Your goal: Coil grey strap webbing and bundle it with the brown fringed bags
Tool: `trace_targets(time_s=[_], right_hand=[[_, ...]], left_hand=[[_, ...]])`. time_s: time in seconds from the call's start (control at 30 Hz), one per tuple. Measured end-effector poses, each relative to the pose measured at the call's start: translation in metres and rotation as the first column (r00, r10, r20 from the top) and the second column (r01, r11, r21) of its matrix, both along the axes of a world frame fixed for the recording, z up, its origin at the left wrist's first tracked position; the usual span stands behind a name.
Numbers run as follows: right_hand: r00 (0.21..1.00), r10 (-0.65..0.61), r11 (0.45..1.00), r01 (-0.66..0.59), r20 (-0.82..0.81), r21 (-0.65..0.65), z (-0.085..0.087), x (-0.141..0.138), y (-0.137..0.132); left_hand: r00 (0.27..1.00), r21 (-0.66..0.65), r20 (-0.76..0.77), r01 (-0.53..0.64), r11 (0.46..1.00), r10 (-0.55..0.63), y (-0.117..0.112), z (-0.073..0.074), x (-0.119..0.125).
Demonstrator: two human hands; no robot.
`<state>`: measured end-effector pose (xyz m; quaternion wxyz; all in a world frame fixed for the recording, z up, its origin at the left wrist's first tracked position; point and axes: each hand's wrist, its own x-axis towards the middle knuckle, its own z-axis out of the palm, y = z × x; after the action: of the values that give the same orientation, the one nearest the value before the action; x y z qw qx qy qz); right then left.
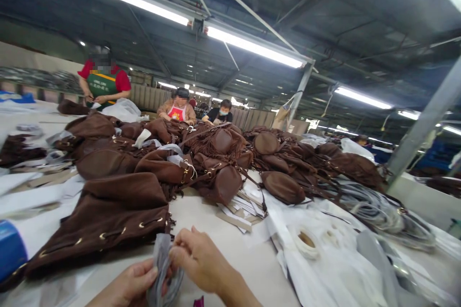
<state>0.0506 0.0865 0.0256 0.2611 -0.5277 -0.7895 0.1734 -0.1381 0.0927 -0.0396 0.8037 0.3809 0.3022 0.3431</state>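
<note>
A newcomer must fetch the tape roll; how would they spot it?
On the work table, look right of the right hand pinching a grey strip. The tape roll lies flat on white sheets: a small pale ring, brownish centre, unlike the brown bags behind.

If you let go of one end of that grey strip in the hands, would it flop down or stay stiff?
It would probably flop: the grey strip already bends and hangs in soft folds between the left hand and the right hand. It is likely light, since the fingertips alone pinch it. It looks soft, so it is unlikely to crack or roll.
</note>
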Motion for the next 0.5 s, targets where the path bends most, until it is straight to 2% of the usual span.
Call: trace_targets(time_s=[0.03, 0.07, 0.1, 0.2, 0.3, 0.37, 0.5], right_hand=[[0.996, -0.07, 0.997, 0.071, 0.063, -0.02, 0.004, 0.012, 0.007], [0.968, -0.205, 0.978, 0.208, 0.147, -0.004, 0.007, 0.026, 0.014], [0.935, -0.293, 0.955, 0.295, 0.199, 0.022, 0.008, 0.041, 0.022], [0.834, -0.44, 0.891, 0.45, 0.334, 0.051, -0.002, 0.082, 0.042], [0.755, -0.497, 0.846, 0.531, 0.429, 0.047, -0.022, 0.105, 0.051], [0.739, -0.506, 0.838, 0.543, 0.445, 0.05, -0.03, 0.113, 0.053], [0.784, -0.475, 0.86, 0.51, 0.4, 0.021, -0.023, 0.125, 0.056]], left_hand=[[1.0, -0.002, -0.005, -0.028, 1.0, 0.028, 0.0, -0.003, -0.001], [0.998, -0.005, -0.006, -0.06, 0.998, 0.06, 0.0, -0.006, -0.001], [0.996, -0.004, -0.001, -0.092, 0.996, 0.092, 0.0, -0.007, 0.0], [0.987, 0.034, 0.021, -0.162, 0.986, 0.162, 0.001, -0.01, 0.002], [0.984, 0.082, 0.015, -0.178, 0.981, 0.177, 0.003, -0.01, 0.003], [0.984, 0.097, 0.008, -0.178, 0.979, 0.178, 0.004, -0.011, 0.003], [0.983, 0.116, 0.021, -0.182, 0.976, 0.181, 0.005, -0.011, 0.002]])
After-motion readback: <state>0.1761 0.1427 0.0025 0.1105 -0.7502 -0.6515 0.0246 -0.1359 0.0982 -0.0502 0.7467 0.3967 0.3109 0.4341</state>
